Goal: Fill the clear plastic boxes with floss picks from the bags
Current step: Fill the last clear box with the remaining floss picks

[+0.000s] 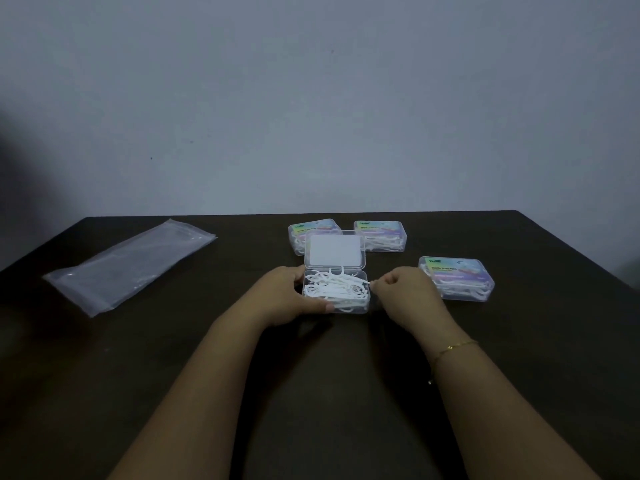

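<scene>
Centrally, toward the desk's (346,393) far edge: open box (335,292) heaped with picks (334,287). Left hand (291,296) grasps its left side. Right hand (403,292) fingers pinch a pick tip at its right rim. Empty bag (128,265) lies far-left.

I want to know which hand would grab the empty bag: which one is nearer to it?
Left. The left hand grips the open box mid-table, on the side toward the plastic bag at far left. The right hand is beyond the box's other side, farther away.
</scene>
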